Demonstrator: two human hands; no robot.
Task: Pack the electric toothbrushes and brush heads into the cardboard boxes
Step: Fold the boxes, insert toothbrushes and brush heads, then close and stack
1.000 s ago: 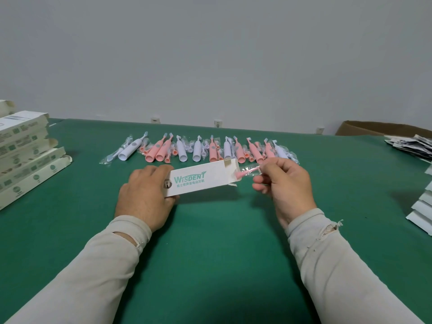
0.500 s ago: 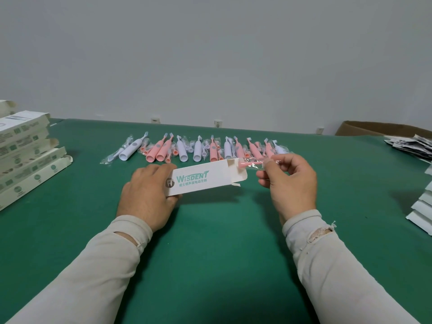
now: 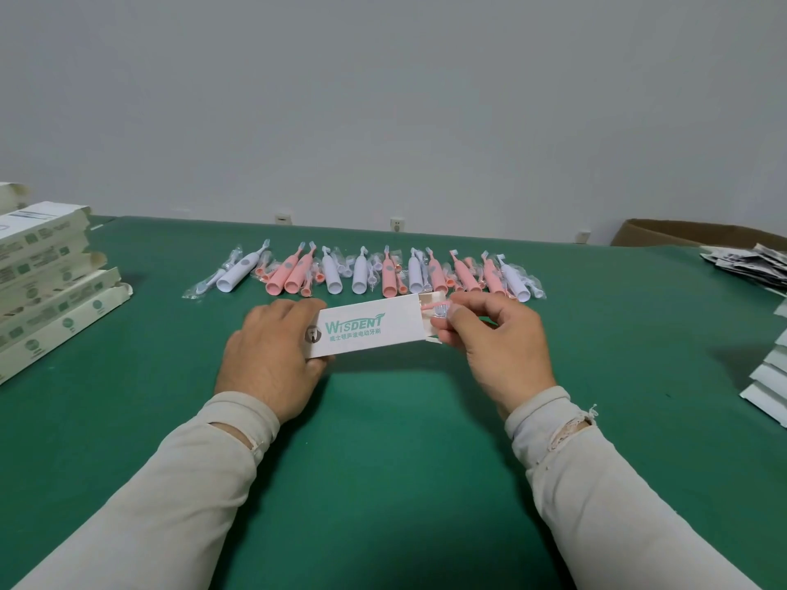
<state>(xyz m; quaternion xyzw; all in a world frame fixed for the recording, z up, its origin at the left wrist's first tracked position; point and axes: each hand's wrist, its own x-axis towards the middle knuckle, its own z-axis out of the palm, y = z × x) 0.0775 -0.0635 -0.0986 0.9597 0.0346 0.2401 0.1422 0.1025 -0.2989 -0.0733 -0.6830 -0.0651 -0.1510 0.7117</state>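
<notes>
A white cardboard box (image 3: 374, 327) printed WISDENT lies level above the green table, its right end open. My left hand (image 3: 272, 355) grips the box's left end. My right hand (image 3: 494, 338) pinches a pink brush head in a clear wrapper (image 3: 436, 307), whose tip sits at the box's open mouth. Behind the box, a row of pink and white electric toothbrushes (image 3: 362, 272) with wrapped brush heads lies across the table.
A stack of white boxes (image 3: 47, 278) stands at the left edge. Flat folded boxes (image 3: 766, 376) pile up at the right edge, with a heap of leaflets (image 3: 749, 261) and a brown carton (image 3: 681, 234) behind them. The green table (image 3: 404, 440) spreads in front.
My right hand has brought the wrapped pink brush head leftward into the box's open end. The left hand has kept hold of the box, which now sits a little more level.
</notes>
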